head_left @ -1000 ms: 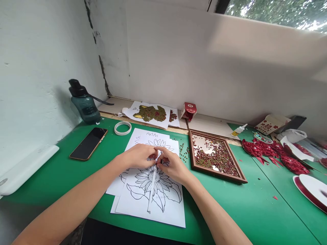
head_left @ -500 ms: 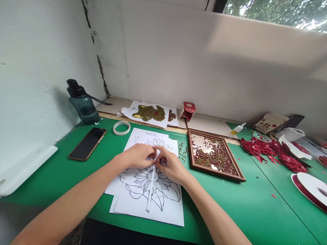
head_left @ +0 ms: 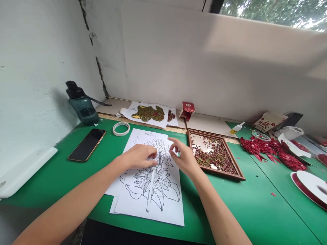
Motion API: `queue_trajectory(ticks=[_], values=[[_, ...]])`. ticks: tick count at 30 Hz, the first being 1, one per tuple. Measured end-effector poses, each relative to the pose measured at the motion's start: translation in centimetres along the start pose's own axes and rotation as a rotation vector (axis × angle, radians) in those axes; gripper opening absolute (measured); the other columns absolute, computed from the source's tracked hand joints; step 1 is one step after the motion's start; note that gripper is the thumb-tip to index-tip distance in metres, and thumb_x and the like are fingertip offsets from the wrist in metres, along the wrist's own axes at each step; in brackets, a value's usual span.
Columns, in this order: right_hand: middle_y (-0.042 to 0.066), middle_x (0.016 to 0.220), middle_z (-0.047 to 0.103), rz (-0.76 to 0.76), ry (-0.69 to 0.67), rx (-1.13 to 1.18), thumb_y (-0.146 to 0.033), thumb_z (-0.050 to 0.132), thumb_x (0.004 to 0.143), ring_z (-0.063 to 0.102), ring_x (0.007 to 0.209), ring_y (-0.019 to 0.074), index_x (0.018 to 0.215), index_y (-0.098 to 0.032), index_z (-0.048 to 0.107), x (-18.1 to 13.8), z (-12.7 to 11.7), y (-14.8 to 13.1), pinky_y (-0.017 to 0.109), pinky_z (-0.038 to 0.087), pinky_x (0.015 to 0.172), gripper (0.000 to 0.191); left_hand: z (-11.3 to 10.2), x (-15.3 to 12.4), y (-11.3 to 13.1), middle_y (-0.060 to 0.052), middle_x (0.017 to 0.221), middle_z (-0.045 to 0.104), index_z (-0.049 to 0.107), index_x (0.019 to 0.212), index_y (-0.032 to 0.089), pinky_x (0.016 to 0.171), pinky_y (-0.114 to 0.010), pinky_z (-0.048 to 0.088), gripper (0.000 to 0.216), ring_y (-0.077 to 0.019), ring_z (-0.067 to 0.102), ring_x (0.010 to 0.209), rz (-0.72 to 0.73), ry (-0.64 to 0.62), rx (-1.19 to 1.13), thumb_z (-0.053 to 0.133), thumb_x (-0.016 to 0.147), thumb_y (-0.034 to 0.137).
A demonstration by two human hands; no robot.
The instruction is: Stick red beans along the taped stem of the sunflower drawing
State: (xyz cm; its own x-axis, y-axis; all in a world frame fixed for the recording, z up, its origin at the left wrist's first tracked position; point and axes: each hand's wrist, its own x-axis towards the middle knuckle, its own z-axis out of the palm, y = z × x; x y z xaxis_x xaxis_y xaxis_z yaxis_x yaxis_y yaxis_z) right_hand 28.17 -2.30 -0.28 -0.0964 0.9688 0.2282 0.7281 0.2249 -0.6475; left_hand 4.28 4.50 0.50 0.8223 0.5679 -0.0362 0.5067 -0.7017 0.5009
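A narrow white strip of tape [head_left: 152, 185] runs down the middle of a sunflower line drawing [head_left: 171, 212], over the flower head and stem. My left hand [head_left: 138, 156] rests over the drawing's upper part, its bent fingers and thumb at the strip's top end. Its fingertips partly hide that end. My right hand [head_left: 184, 157] hovers at the paper's right edge, index finger and thumb apart, with nothing visible between them. Another flower drawing [head_left: 150, 134] shows beyond my left hand. More paper sticks out on the left.
A framed tray of beans [head_left: 216, 154] stands right of the papers. A roll of tape [head_left: 121, 129], phone [head_left: 87, 144] and bottle [head_left: 83, 105] are on the left. Behind lies a bean picture [head_left: 149, 114]. A glue bottle [head_left: 237, 128], red ornaments [head_left: 270, 148] and ribbon spool [head_left: 310, 189] are right.
My right hand has drawn away from my left hand, moving right to the paper's edge with its fingers spreading. My left hand has stayed at the strip's top end.
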Motion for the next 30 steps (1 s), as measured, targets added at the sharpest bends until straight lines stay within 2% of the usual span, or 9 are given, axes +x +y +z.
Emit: queue_trajectory(ticks=[3, 5, 8, 13, 20, 26, 30], values=[[0.005, 0.095, 0.071, 0.097, 0.151, -0.116, -0.015, 0.053, 0.087, 0.059, 0.081, 0.0212, 0.140, -0.023, 0.054, 0.2, -2.1, 1.7, 0.034, 0.045, 0.076, 0.054, 0.1, 0.1, -0.1, 0.002, 0.086, 0.068, 0.058, 0.085, 0.023, 0.062, -0.028, 0.033, 0.026, -0.0170, 0.058, 0.074, -0.025, -0.002, -0.036, 0.068, 0.090, 0.046], [0.004, 0.095, 0.072, 0.160, 0.176, -0.168, -0.015, 0.053, 0.085, 0.060, 0.080, 0.0213, 0.141, -0.023, 0.054, 0.1, -3.2, 2.9, 0.034, 0.045, 0.075, 0.057, 0.2, 0.1, -0.1, 0.003, 0.085, 0.067, 0.057, 0.083, 0.023, 0.062, -0.028, 0.033, 0.026, -0.0166, 0.058, 0.073, -0.041, -0.004, -0.057, 0.069, 0.090, 0.045], [0.004, 0.094, 0.073, 0.221, 0.139, -0.209, -0.016, 0.055, 0.083, 0.061, 0.083, 0.0223, 0.138, -0.023, 0.056, 0.0, -4.1, 4.3, 0.033, 0.045, 0.075, 0.056, 0.3, 0.1, -0.2, 0.003, 0.085, 0.066, 0.056, 0.083, 0.023, 0.062, -0.027, 0.033, 0.027, -0.0161, 0.057, 0.072, -0.053, -0.006, -0.067, 0.069, 0.090, 0.045], [0.004, 0.094, 0.073, 0.235, 0.064, -0.200, -0.017, 0.056, 0.081, 0.063, 0.085, 0.0225, 0.132, -0.024, 0.060, -0.2, -4.2, 5.0, 0.033, 0.046, 0.077, 0.051, 0.2, 0.0, -0.3, 0.003, 0.085, 0.066, 0.056, 0.084, 0.023, 0.063, -0.028, 0.034, 0.027, -0.0160, 0.056, 0.073, -0.039, -0.005, -0.056, 0.067, 0.091, 0.046], [0.003, 0.098, 0.075, 0.255, 0.118, -0.254, -0.016, 0.055, 0.081, 0.064, 0.087, 0.0237, 0.132, -0.026, 0.059, -0.2, -4.3, 5.1, 0.033, 0.045, 0.076, 0.052, 0.3, 0.1, -0.4, 0.002, 0.086, 0.067, 0.055, 0.086, 0.023, 0.063, -0.028, 0.034, 0.028, -0.0167, 0.057, 0.073, -0.026, -0.019, -0.054, 0.066, 0.094, 0.048], [0.002, 0.100, 0.076, 0.258, 0.108, -0.300, -0.014, 0.055, 0.080, 0.066, 0.093, 0.0243, 0.133, -0.028, 0.058, -0.2, -4.1, 5.5, 0.034, 0.046, 0.080, 0.055, 0.2, 0.0, -0.4, 0.001, 0.087, 0.067, 0.055, 0.086, 0.023, 0.062, -0.029, 0.034, 0.030, -0.0171, 0.056, 0.073, -0.025, -0.023, -0.046, 0.065, 0.095, 0.050], [0.002, 0.094, 0.075, 0.231, 0.084, -0.277, -0.010, 0.054, 0.078, 0.065, 0.091, 0.0229, 0.133, -0.026, 0.059, -0.2, -4.1, 5.5, 0.033, 0.046, 0.082, 0.057, 0.2, 0.1, -0.4, 0.001, 0.086, 0.066, 0.055, 0.086, 0.023, 0.062, -0.029, 0.035, 0.030, -0.0170, 0.057, 0.073, -0.023, -0.022, -0.042, 0.065, 0.095, 0.050]])
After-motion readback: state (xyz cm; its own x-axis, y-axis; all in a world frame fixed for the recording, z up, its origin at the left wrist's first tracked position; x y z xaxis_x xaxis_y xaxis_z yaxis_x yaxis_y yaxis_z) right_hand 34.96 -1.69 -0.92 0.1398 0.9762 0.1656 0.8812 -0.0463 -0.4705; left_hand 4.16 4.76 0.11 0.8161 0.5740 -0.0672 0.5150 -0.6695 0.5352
